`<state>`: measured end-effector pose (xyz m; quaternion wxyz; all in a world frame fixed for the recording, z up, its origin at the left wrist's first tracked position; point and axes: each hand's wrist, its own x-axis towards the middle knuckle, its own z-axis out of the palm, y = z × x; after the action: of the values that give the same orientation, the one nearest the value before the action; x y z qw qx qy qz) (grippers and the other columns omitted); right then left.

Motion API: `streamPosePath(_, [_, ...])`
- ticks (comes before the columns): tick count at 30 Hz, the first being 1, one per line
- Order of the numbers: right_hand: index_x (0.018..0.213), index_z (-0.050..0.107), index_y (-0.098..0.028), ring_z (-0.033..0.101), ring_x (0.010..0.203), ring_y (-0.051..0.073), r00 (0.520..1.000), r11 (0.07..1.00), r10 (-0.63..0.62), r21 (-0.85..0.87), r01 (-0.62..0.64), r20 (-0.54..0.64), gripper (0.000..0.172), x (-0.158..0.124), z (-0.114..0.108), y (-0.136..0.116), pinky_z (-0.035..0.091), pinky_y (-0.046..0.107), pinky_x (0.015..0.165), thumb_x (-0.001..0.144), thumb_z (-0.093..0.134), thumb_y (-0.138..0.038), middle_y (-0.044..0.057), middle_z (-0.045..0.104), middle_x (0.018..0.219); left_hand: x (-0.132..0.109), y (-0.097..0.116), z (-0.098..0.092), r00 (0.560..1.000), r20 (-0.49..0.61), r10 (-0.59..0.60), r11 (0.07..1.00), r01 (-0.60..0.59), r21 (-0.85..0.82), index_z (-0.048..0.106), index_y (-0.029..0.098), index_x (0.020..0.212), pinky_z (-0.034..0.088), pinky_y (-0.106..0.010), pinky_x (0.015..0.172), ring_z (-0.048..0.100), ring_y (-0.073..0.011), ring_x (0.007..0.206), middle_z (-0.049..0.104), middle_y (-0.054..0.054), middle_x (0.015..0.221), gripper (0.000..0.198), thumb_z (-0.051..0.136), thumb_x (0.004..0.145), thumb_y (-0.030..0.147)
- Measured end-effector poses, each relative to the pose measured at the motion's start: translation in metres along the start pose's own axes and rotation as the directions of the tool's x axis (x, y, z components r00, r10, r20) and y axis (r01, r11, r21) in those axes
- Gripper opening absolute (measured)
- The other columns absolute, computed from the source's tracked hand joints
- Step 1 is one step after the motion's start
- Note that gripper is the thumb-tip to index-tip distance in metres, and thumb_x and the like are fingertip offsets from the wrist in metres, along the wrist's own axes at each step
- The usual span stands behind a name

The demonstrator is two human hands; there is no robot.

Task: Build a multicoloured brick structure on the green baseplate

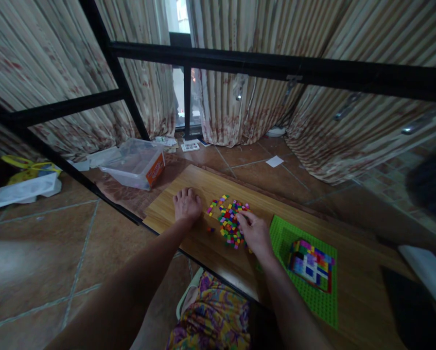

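Observation:
A loose pile of small, brightly coloured toy bricks [229,221] lies on the wooden table [203,182]. My right hand [254,234] is over the pile's right side, thumb and forefinger drawn together at the bricks; what is between the fingertips is too small to make out. Left of the pile, my left hand [187,207] rests on the tabletop with its fingers lying forward, holding nothing. To the right, a green studded baseplate [322,304] bears a multicoloured brick structure [311,265] with low walls and a white patch. My right forearm passes close by the baseplate's left edge.
A clear plastic box [132,163] with an orange label stands on the floor beyond the table's left end. A dark metal frame [239,59] crosses in front of striped curtains [232,107]. At the table's right lie a dark flat object [407,296] and a pale one [427,270].

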<state>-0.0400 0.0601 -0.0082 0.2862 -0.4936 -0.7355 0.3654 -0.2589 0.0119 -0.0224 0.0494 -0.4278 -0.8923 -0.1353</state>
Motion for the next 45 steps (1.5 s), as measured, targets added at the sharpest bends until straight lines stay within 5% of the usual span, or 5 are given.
streamPosePath(9, [0.091, 0.075, -0.024, 0.065, 0.076, 0.021, 0.994, 0.932, -0.049, -0.362, 0.011, -0.096, 0.024, 0.033, -0.017, 0.027, 0.044, 0.03, 0.07, 0.086, 0.052, -0.029, 0.007, 0.074, 0.085, 0.0, 0.0, 0.0, 1.0, -0.001, -0.006, 1.0, 0.006, 0.005, 0.058, 0.017, 0.115, 0.036, -0.043, 0.096, 0.049, -0.0292, 0.115, 0.058, -0.014, 0.124, 0.037, 0.035, 0.092, 0.033])
streamPosePath(26, [0.081, 0.068, -0.022, 0.063, 0.082, 0.019, 0.993, 0.923, -0.112, -0.366, 0.118, 0.036, 0.016, 0.032, -0.016, 0.026, 0.042, 0.029, 0.076, 0.088, 0.054, -0.022, 0.007, 0.067, 0.094, 0.0, -0.001, 0.002, 1.0, -0.025, 0.008, 1.0, -0.008, -0.002, 0.057, 0.016, 0.118, 0.036, -0.045, 0.095, 0.049, -0.0307, 0.113, 0.058, -0.015, 0.123, 0.039, 0.034, 0.092, 0.034])
streamPosePath(33, [0.093, 0.063, -0.022, 0.064, 0.084, 0.019, 0.993, 0.971, -0.098, -0.226, 0.082, -0.062, 0.02, 0.005, -0.025, 0.02, 0.043, 0.028, 0.076, 0.093, 0.043, -0.027, 0.005, 0.069, 0.091, 0.002, 0.0, 0.001, 1.0, -0.011, -0.006, 1.0, 0.007, 0.022, 0.057, 0.015, 0.119, 0.036, -0.045, 0.096, 0.049, -0.0313, 0.115, 0.057, -0.016, 0.125, 0.041, 0.034, 0.091, 0.035])
streamPosePath(40, [0.104, 0.067, -0.023, 0.065, 0.074, 0.018, 0.963, 0.932, 0.147, 0.357, -0.058, -0.228, 0.034, -0.064, -0.048, 0.014, 0.05, 0.029, 0.066, 0.09, 0.049, -0.047, 0.006, 0.072, 0.093, 0.004, -0.001, 0.0, 1.0, 0.011, -0.021, 0.998, 0.021, 0.054, 0.055, 0.013, 0.122, 0.036, -0.047, 0.096, 0.048, -0.033, 0.117, 0.056, -0.018, 0.127, 0.045, 0.032, 0.091, 0.037])
streamPosePath(45, [0.101, 0.072, -0.025, 0.062, 0.067, 0.016, 0.91, 0.931, 0.203, 0.359, -0.065, -0.363, 0.031, -0.102, -0.084, 0.025, 0.051, 0.029, 0.063, 0.087, 0.055, -0.047, 0.005, 0.072, 0.095, 0.008, 0.0, -0.003, 0.999, 0.034, -0.016, 0.997, 0.013, 0.072, 0.055, 0.013, 0.123, 0.037, -0.049, 0.095, 0.047, -0.0349, 0.118, 0.055, -0.019, 0.128, 0.049, 0.03, 0.091, 0.04])
